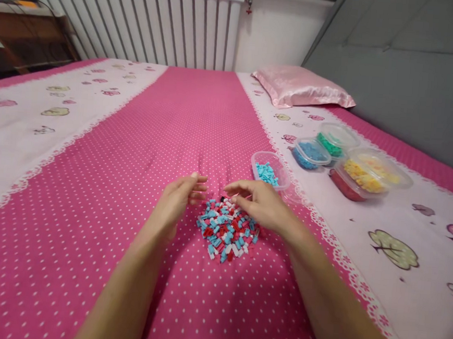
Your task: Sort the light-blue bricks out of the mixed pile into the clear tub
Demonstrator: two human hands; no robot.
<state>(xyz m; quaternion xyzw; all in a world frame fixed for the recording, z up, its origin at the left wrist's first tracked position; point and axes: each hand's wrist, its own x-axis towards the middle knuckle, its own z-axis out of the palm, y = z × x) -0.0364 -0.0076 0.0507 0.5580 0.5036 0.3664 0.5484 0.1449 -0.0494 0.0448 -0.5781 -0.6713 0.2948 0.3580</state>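
Mixed pieces, well short of the far edge of the bed, could scatter if brushed by the left hand (fingers slightly parted) or right hand (hold indeterminable).

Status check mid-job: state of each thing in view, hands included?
Left hand: open, beside the pile.
Right hand: fingers bent, at the pile's far edge; grip unclear.
Pile: loose pieces, colours mixed.
Near tub: uncovered, part-filled with light blue pieces.
Blue tub: part-filled; lid unclear.
Green tub: part-filled; lid unclear.
Yellow tub: stacked on red tub.
Pillow: lying flat.
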